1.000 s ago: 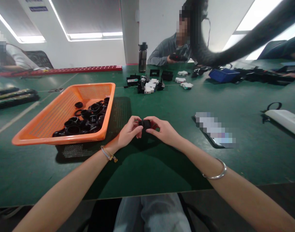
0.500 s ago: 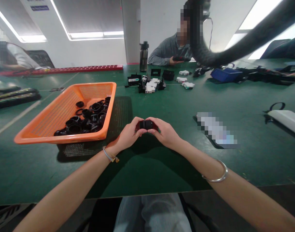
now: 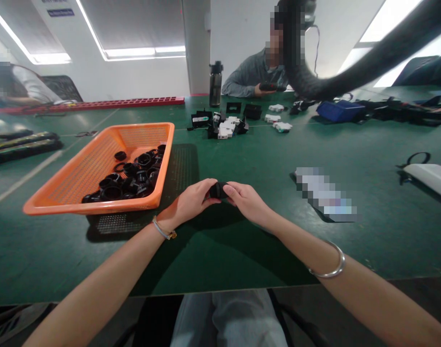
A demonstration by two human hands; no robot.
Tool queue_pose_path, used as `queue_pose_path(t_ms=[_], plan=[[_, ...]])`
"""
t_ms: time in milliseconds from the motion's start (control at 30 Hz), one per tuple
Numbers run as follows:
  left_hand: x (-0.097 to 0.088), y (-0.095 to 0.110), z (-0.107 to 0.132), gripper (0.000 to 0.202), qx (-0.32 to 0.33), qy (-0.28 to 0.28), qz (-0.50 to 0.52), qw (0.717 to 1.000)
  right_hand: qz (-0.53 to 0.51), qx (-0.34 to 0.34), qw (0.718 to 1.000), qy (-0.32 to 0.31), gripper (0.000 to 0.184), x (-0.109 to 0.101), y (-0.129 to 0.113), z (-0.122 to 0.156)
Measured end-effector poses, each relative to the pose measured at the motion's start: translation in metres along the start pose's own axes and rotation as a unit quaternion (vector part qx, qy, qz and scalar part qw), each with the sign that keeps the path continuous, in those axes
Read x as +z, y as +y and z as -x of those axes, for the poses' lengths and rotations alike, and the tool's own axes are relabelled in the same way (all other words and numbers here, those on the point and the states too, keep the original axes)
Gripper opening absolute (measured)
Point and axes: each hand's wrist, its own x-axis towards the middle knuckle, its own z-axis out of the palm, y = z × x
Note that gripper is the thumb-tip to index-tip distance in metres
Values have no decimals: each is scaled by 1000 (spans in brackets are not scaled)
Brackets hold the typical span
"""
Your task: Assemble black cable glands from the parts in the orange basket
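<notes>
A small black round part (image 3: 218,190) is held between both hands over the green table (image 3: 242,250), just above its surface. My left hand (image 3: 191,202) pinches its left side with closed fingers. My right hand (image 3: 246,201) grips its right side, fingers curled over it. Most of the part is hidden by my fingers. To the left stands an orange mesh basket (image 3: 79,178) holding several black rings and caps (image 3: 131,178).
A blurred flat object (image 3: 325,195) lies right of my hands, a white device (image 3: 428,174) further right. Black and white small parts (image 3: 225,126) and a dark bottle (image 3: 215,84) sit mid-table. A person (image 3: 258,72) sits across; another is at the far left.
Both hands have sunk slightly toward the table and closed more tightly over the black part, hiding more of it.
</notes>
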Motion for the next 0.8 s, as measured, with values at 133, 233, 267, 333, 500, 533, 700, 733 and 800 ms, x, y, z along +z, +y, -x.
queue_pose_path(t_ms=[133, 233, 267, 333, 500, 533, 700, 733, 800], plan=[[1, 7, -4, 29, -82, -10, 45, 996, -8, 21, 1000, -17, 46, -3, 5, -4], [2, 12, -6, 24, -130, -22, 97, 986, 18, -2, 1000, 0, 40, -8, 8, -6], [2, 13, -7, 23, -142, -25, 113, 983, 26, -12, 1000, 9, 35, -10, 8, -6], [2, 13, -8, 20, -163, -21, 145, 976, 46, -33, 998, 15, 33, -13, 8, -6], [6, 5, -7, 20, -174, -4, 243, 954, 113, -83, 990, -9, 40, -19, 8, -7], [6, 4, -7, 20, -172, -10, 260, 950, 126, -91, 988, -6, 38, -19, 9, -7], [6, 6, -6, 21, -167, -21, 270, 948, 191, -143, 971, -1, 27, -17, 12, -6], [5, 7, -5, 21, -167, -22, 260, 951, 199, -149, 969, 1, 26, -17, 12, -5], [4, 10, -4, 21, -165, -20, 230, 959, 201, -156, 967, 4, 26, -16, 12, -4]])
